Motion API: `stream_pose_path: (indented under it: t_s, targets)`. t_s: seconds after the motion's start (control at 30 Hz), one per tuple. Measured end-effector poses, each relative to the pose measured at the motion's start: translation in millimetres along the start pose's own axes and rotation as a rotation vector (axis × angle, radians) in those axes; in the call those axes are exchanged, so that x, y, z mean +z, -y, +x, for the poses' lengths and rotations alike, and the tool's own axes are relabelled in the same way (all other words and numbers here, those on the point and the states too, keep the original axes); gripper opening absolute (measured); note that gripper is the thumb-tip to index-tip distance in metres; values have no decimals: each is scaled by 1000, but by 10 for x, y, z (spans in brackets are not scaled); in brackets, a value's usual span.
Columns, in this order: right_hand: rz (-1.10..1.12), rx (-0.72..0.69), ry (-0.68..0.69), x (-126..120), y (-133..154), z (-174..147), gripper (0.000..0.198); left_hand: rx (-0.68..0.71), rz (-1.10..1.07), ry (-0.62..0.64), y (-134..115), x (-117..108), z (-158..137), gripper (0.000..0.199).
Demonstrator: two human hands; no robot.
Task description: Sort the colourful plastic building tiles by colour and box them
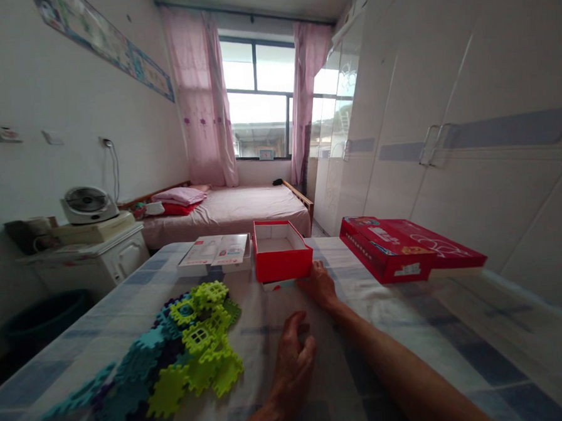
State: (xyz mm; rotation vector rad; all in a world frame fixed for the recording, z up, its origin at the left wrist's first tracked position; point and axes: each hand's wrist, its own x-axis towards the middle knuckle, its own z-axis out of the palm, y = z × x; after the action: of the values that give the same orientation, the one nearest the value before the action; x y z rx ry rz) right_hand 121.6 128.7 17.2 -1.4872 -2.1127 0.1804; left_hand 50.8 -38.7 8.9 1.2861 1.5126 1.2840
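Red open box (284,265), one, on our checked tablecloth (259,337) | our right hand (320,287) at its near right corner, pinching or not we cannot tell | our left hand (293,357) nearer us, thumb and fingers apart | leftward, two white boxes (231,247), one heap of toothed pieces (198,337)

White printed boxes (214,250) lay near the far left corner of the worktop (457,327), red packaging (405,241) towards its far right corner. Past the far edge stretched a bed (247,206) — beneath a window (273,110) with pink curtains (199,95). A fan (90,205) stood above a white cabinet (123,256) — a dark bin (63,325) below. A white wardrobe (402,185) lined the right.
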Motion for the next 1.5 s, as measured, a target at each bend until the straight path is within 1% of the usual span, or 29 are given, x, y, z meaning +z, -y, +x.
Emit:
stream_pose_path:
  t_s: [0.2, 0.27, 0.33, 0.37, 0.43, 0.53, 0.57, 0.63, 0.7, 0.73, 0.83, 0.97, 1.1, 1.27, 1.4, 1.5]
  targets:
    - [-57, 61, -11, 67, 229, -19, 45, 15, 3, -21, 24, 9, 18, 53]
    - [-74, 59, -5, 61, 246, -22, 45, 14, 0, -18, 49, 1, 31, 54]
    - [-100, 41, -7, -2, 199, -15, 45, 4, 5, -14, 75, -7, 45, 55]
    - [-118, 31, -19, -67, 144, -8, 45, -1, 8, -13, 85, -11, 50, 56]
    - [-165, 23, -66, -269, -28, 10, 46, -7, 6, -13, 94, -15, 52, 57]
    - [-259, 47, -168, -696, -413, 22, 42, -2, -9, 1, 72, -16, 38, 58]
    - [-317, 61, -208, -839, -556, 17, 39, 0, -11, 4, 59, -15, 31, 58]
    - [-517, 82, -270, -1075, -823, -11, 29, 1, -9, -3, 37, -12, 23, 58]
    - [-670, 97, -300, -1221, -1030, -54, 23, 4, -5, -14, 37, -8, 26, 59]
    - [-707, 105, -304, -1260, -1101, -74, 21, 8, -5, -20, 47, -6, 32, 59]
    - [-732, 121, -304, -1293, -1190, -101, 21, 27, -14, -19, 109, -5, 58, 59]
    - [-727, 107, -285, -1290, -1149, -67, 20, 18, -23, 6, 181, -11, 82, 61]
    - [-703, 111, -273, -1300, -1133, -24, 20, 10, -22, 19, 174, -15, 74, 60]
    - [-653, 199, -274, -1269, -1160, 92, 22, 30, -10, 6, 150, -9, 56, 60]
    - [-620, 248, -264, -1221, -1128, 196, 26, 30, -11, -5, 146, -7, 56, 60]
    - [-596, 290, -249, -1257, -1090, 236, 27, 25, -6, 4, 132, -13, 55, 57]
